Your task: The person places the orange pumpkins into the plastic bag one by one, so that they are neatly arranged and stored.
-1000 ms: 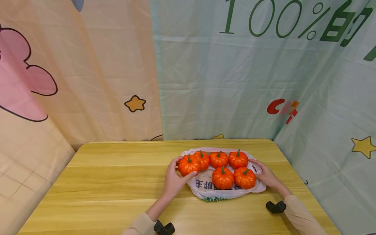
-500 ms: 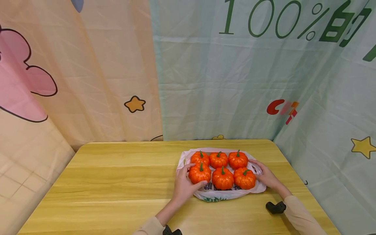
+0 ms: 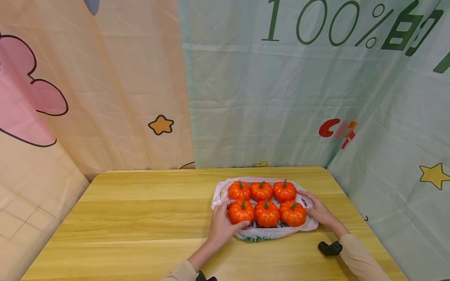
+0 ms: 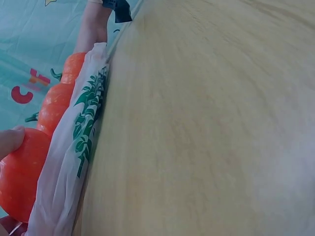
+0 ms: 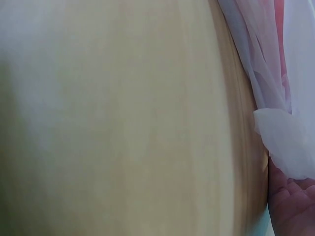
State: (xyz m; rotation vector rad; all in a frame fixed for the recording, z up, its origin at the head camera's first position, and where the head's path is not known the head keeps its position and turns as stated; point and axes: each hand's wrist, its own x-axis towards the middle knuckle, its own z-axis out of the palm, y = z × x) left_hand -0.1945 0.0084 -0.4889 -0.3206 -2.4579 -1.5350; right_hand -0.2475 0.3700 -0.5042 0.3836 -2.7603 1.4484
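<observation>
- Holds a pumpkin (image 3: 240, 211) with the left hand (image 3: 222, 223), thumb and fingers curled round its sides, likely to keep it from rolling.
- Sets that pumpkin on the bag (image 3: 260, 233), at the bag's front left corner, touching the next one.
- Fills the rest of the bag with five more pumpkins (image 3: 266, 213), in two rows of three, stems up, packed close so that they prop each other up.
- Rests the right hand (image 3: 318, 212) on the bag's right edge, just beside the front right pumpkin, fingers loose and fairly straight, gripping nothing.
- Probably pins the thin bag down that way, so it does not slide.
- Lays the bag flat on the desk (image 3: 140, 218), like a mat under the pumpkins.
- Leaves bare wood left of the bag.
</observation>
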